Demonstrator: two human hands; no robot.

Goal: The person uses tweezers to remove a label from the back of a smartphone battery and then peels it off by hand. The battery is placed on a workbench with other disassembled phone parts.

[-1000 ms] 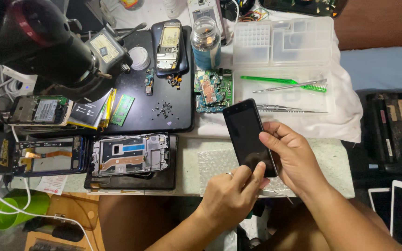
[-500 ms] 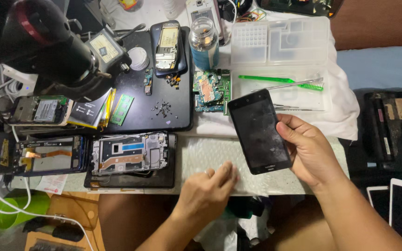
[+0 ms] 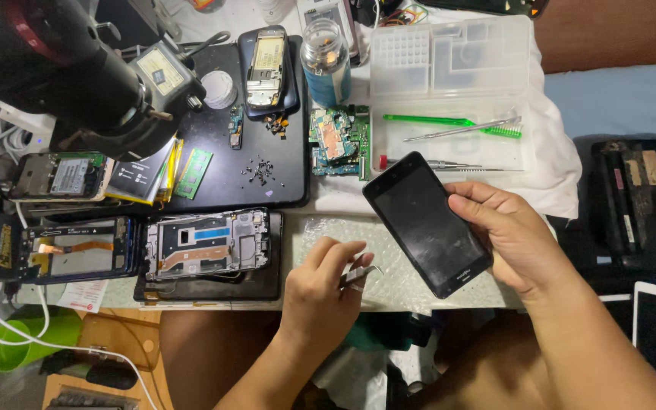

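A flat black phone (image 3: 428,222) is gripped whole in the right hand (image 3: 512,237). Small metal tweezers (image 3: 358,275) are pinched in the left hand (image 3: 320,292) near it. The phone is not opened yet.

You are holding a black phone (image 3: 428,223) with a dark glossy screen in your right hand (image 3: 512,237). It is hovering over a pale dotted bubble-wrap sheet (image 3: 389,258). A bright green brush (image 3: 449,123) is lying in the clear tray (image 3: 449,91), near a green circuit board (image 3: 339,140) and a black mat (image 3: 229,167).

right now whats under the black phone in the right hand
Under the black phone, a bubble-wrap sheet and white cloth show around its edges. What lies directly beneath it is covered; right hand fingers wrap its far side.
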